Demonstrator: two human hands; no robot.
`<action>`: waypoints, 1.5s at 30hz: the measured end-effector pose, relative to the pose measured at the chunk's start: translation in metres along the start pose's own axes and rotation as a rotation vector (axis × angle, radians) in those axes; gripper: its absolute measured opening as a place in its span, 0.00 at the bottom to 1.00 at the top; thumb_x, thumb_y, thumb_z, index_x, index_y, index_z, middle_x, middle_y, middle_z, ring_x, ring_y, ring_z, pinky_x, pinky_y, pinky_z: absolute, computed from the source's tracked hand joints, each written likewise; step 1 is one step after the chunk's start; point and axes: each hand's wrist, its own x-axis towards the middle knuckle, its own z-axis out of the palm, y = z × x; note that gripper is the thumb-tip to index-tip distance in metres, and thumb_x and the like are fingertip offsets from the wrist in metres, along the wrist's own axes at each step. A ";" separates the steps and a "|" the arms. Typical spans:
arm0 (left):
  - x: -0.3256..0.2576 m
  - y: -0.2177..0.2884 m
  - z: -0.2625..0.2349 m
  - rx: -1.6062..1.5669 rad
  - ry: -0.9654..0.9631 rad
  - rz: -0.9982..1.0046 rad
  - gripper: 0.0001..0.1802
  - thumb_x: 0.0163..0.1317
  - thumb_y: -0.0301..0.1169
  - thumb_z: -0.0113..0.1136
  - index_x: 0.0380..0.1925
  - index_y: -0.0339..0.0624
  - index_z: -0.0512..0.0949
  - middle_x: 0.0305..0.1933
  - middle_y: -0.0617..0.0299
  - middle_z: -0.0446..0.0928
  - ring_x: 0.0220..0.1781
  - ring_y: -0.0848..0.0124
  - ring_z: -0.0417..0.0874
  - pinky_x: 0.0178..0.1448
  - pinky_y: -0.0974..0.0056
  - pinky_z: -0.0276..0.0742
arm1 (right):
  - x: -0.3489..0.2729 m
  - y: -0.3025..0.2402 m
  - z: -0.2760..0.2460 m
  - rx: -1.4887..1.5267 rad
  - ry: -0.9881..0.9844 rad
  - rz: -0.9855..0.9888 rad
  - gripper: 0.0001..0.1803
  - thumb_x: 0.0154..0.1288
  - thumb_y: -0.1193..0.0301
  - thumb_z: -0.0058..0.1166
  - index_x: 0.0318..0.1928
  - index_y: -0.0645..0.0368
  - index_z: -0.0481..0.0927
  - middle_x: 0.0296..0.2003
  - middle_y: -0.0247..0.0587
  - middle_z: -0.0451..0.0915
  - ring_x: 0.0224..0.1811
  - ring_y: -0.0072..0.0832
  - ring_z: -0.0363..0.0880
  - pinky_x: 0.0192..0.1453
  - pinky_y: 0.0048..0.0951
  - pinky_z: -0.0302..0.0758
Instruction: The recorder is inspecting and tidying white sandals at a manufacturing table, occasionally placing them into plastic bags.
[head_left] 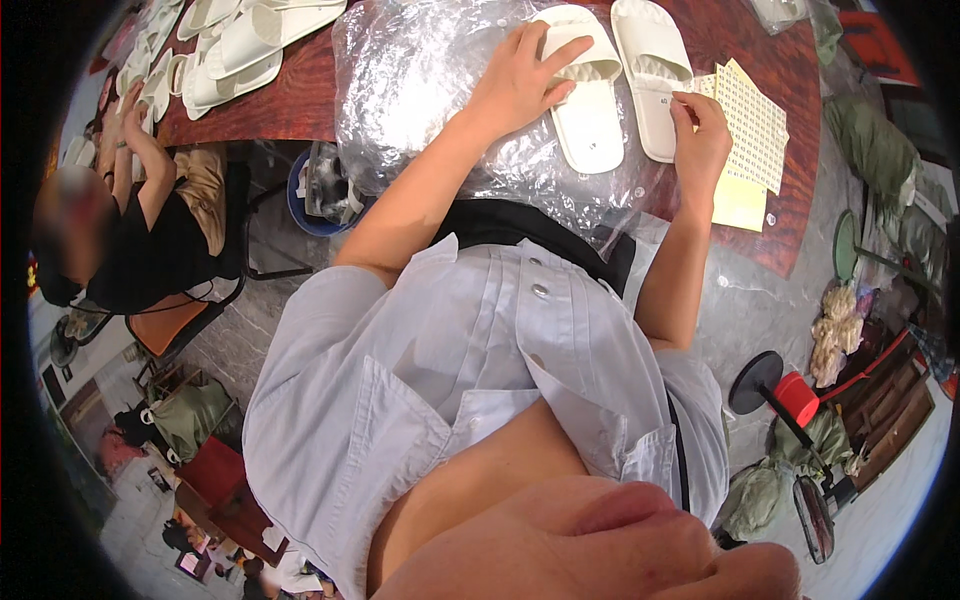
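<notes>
Two cream slippers lie side by side on clear plastic sheeting (pixel 400 90) at the table's near edge. On the left slipper (pixel 592 125), my left hand (pixel 522 82) rests with its fingers spread over the strap and its left edge. The right slipper (pixel 655 125) has a small label with a dark mark on its insole. At that slipper's right edge, beside the label, my right hand (pixel 702 140) has thumb and forefinger pinched together; whatever lies between the fingertips is too small to make out. Just right of this hand are yellow sticker sheets (pixel 755 130) with rows of small labels.
More cream slippers (pixel 260 45) are piled at the far left of the reddish wooden table (pixel 310 100). Another person (pixel 150 210) sits there, hands at the slippers. A blue bin (pixel 315 222) stands on the floor below. To the right are a stand with a red part (pixel 796 400) and green sacks.
</notes>
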 end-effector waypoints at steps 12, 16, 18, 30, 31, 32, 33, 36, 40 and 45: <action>-0.001 0.007 -0.006 -0.024 0.011 -0.044 0.37 0.63 0.35 0.67 0.74 0.62 0.70 0.66 0.40 0.67 0.64 0.40 0.71 0.71 0.44 0.70 | 0.012 0.008 0.014 -0.098 -0.090 0.044 0.05 0.60 0.80 0.65 0.37 0.67 0.83 0.37 0.48 0.79 0.40 0.42 0.79 0.48 0.38 0.75; 0.000 0.005 -0.005 -0.015 0.025 -0.029 0.38 0.61 0.36 0.69 0.73 0.62 0.71 0.65 0.38 0.67 0.63 0.41 0.72 0.69 0.45 0.73 | 0.016 0.011 0.014 -0.117 -0.136 0.000 0.04 0.62 0.81 0.63 0.37 0.67 0.81 0.38 0.49 0.77 0.40 0.43 0.77 0.48 0.39 0.74; -0.001 0.005 -0.005 0.007 0.036 -0.020 0.38 0.60 0.36 0.69 0.72 0.62 0.71 0.65 0.37 0.67 0.62 0.41 0.73 0.68 0.45 0.74 | 0.018 0.012 0.013 -0.095 -0.157 0.022 0.04 0.63 0.81 0.62 0.37 0.67 0.80 0.37 0.49 0.77 0.40 0.43 0.77 0.48 0.39 0.74; -0.002 0.005 -0.003 -0.017 0.029 -0.018 0.38 0.61 0.36 0.68 0.73 0.61 0.69 0.65 0.37 0.66 0.65 0.40 0.71 0.70 0.45 0.72 | 0.015 0.011 0.013 -0.176 -0.156 -0.069 0.06 0.64 0.81 0.61 0.40 0.66 0.77 0.39 0.50 0.75 0.44 0.47 0.75 0.50 0.42 0.72; -0.002 0.005 -0.004 -0.015 0.024 -0.017 0.38 0.61 0.36 0.68 0.73 0.61 0.69 0.64 0.37 0.66 0.65 0.40 0.71 0.70 0.45 0.72 | 0.015 0.012 0.014 -0.191 -0.161 -0.076 0.06 0.64 0.81 0.60 0.40 0.66 0.77 0.39 0.50 0.75 0.45 0.47 0.75 0.51 0.42 0.72; -0.002 0.004 -0.004 -0.014 0.017 -0.017 0.38 0.62 0.36 0.68 0.73 0.61 0.69 0.64 0.37 0.66 0.64 0.40 0.71 0.70 0.45 0.72 | 0.015 0.013 0.014 -0.205 -0.167 -0.080 0.06 0.65 0.80 0.60 0.40 0.66 0.77 0.39 0.50 0.75 0.45 0.48 0.75 0.51 0.42 0.72; -0.002 0.004 -0.004 -0.016 0.004 -0.021 0.37 0.62 0.36 0.68 0.73 0.60 0.69 0.63 0.38 0.67 0.64 0.40 0.71 0.70 0.45 0.72 | 0.016 0.015 0.013 -0.185 -0.163 -0.095 0.05 0.65 0.80 0.60 0.40 0.66 0.77 0.39 0.51 0.75 0.45 0.48 0.75 0.51 0.42 0.72; -0.002 0.004 -0.004 -0.012 0.026 -0.007 0.37 0.62 0.36 0.67 0.73 0.60 0.70 0.63 0.40 0.66 0.62 0.41 0.71 0.69 0.44 0.72 | 0.016 0.022 0.012 -0.116 -0.157 -0.101 0.05 0.67 0.79 0.59 0.40 0.68 0.77 0.40 0.52 0.77 0.45 0.48 0.76 0.52 0.41 0.73; -0.001 0.002 -0.001 -0.016 0.052 0.021 0.37 0.60 0.35 0.68 0.72 0.60 0.71 0.60 0.43 0.67 0.59 0.43 0.73 0.66 0.45 0.75 | 0.014 0.029 0.003 0.067 -0.188 0.030 0.05 0.70 0.78 0.58 0.43 0.66 0.78 0.38 0.43 0.78 0.43 0.35 0.76 0.51 0.33 0.73; -0.001 0.000 0.001 0.009 0.060 0.020 0.37 0.59 0.36 0.70 0.71 0.62 0.72 0.59 0.46 0.67 0.58 0.47 0.74 0.63 0.48 0.77 | 0.008 0.027 -0.023 0.313 -0.273 0.252 0.04 0.72 0.78 0.55 0.45 0.63 0.78 0.37 0.33 0.77 0.42 0.20 0.72 0.49 0.24 0.70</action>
